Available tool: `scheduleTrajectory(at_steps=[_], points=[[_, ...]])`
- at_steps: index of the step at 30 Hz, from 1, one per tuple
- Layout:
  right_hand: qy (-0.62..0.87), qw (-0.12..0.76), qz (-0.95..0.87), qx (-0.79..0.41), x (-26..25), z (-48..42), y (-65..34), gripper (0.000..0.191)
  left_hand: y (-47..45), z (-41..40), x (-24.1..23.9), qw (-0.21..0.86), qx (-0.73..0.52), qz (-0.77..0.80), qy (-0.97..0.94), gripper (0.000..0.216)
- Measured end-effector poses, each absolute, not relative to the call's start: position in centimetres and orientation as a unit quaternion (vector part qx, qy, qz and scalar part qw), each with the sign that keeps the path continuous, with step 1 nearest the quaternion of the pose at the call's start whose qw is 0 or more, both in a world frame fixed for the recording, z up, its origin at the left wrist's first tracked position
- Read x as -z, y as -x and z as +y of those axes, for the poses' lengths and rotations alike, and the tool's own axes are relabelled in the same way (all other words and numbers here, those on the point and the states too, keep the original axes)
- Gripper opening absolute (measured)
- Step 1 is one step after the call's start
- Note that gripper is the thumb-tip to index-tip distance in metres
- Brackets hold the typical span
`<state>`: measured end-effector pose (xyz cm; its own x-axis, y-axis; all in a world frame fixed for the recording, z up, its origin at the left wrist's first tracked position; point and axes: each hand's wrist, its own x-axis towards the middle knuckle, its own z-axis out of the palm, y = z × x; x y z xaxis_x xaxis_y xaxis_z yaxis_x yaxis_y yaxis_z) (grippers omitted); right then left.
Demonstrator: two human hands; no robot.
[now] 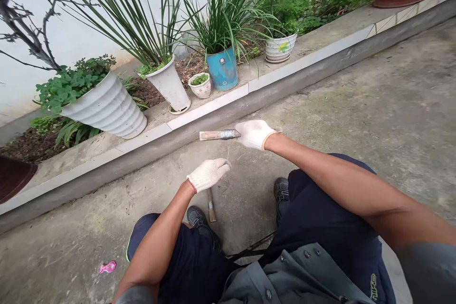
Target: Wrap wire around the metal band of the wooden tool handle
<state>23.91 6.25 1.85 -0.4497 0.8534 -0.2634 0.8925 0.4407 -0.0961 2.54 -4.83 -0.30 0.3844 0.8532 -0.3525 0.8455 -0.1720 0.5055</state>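
My right hand (254,133), in a white knit glove, is closed round one end of a short wooden stick (210,135) whose middle is wound with grey wire or tape (230,134). The stick points left, level, above the concrete ground. My left hand (208,174), also gloved, is pinched shut just below it on a thin wire (228,154) that runs up toward the stick. Another small wooden-handled tool (211,205) lies on the ground between my shoes, under my left hand.
A raised tiled ledge (213,104) runs across in front, carrying a ribbed white pot (107,107), a tall white pot (171,85), a small bowl pot (201,86), a blue pot (223,69) and a white painted pot (280,48). A pink scrap (107,267) lies on the concrete at the lower left.
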Motion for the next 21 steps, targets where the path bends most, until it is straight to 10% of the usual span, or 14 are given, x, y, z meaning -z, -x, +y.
scheduleTrajectory(at_steps=[10, 21], points=[[-0.304, 0.286, 0.884, 0.212, -0.3, 3.5, -24.2, 0.025, -0.8, -4.0, 0.0, 0.246, 0.007, 0.563, -0.789, 0.037], [-0.453, 0.018, 0.871, 0.189, -1.8, 5.6, -24.0, 0.038, -1.5, -4.4, 0.8, 0.31, -0.038, 0.559, -0.768, 0.039]])
